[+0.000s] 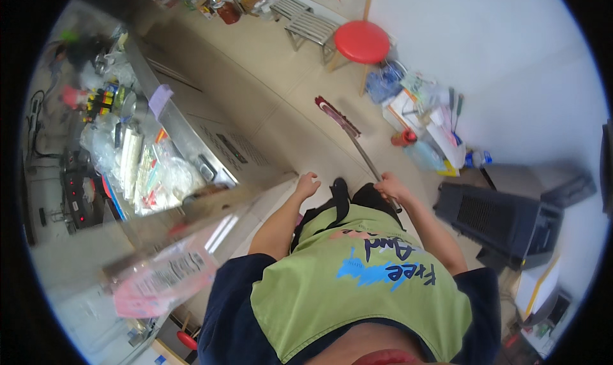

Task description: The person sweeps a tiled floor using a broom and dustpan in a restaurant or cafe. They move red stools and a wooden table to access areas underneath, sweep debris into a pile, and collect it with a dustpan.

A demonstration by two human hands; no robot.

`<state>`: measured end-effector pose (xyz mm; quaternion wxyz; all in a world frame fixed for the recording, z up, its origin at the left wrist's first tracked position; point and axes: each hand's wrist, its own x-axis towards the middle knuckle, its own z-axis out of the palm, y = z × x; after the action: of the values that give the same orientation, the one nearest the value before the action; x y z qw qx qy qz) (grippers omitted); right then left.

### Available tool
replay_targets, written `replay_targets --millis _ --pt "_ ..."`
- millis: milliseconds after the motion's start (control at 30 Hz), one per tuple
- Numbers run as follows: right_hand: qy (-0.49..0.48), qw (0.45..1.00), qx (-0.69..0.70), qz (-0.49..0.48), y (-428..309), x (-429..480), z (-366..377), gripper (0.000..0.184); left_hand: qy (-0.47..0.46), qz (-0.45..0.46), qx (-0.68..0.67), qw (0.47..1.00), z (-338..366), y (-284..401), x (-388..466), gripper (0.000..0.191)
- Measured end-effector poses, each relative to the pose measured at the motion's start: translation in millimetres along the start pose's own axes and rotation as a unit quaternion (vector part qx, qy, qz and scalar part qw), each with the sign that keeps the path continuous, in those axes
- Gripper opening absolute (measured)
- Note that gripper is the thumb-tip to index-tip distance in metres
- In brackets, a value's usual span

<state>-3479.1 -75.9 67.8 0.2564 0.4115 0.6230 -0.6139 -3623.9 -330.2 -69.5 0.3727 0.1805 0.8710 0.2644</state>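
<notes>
My right hand (392, 188) is closed around the metal handle of a broom or brush (366, 156), near the handle's end. Its dark red bristled head (337, 116) is out over the tiled floor (280, 94), in front of me; whether it touches the floor I cannot tell. My left hand (309, 185) hangs beside my waist with its fingers loosely curled and nothing visible in it. Below my hands show the green apron (364, 288) and one dark shoe.
A metal-edged counter (175, 125) heaped with plastic bags stands at left. Ahead are a red round stool (362, 41) and a slatted metal rack (311, 26). Bags, papers and a red can (403, 137) lie along the right wall, near a black computer case (498, 221).
</notes>
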Motion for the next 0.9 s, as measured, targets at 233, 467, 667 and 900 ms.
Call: replay_targets --millis 233,467,667,900 --pt "-0.099 0.993 -0.038 -0.041 -155.9 103.7 -23.9 0.014 0.04 0.027 -0.283 0.958 -114.6 57.7 133.0 0.032" --pt "-0.205 0.969 -0.138 -0.03 -347.1 225.2 -34.5 0.014 0.336 -0.304 -0.595 0.664 -194.9 -16.6 113.2 0.014" --pt "-0.246 0.952 -0.18 -0.031 -489.6 328.1 -2.6 0.015 0.393 -0.279 -0.697 0.532 -213.6 11.6 80.2 0.021" --pt "-0.261 0.934 -0.242 -0.029 -660.7 450.3 89.4 0.017 0.42 -0.001 -0.736 0.532 -454.8 94.9 194.6 0.025"
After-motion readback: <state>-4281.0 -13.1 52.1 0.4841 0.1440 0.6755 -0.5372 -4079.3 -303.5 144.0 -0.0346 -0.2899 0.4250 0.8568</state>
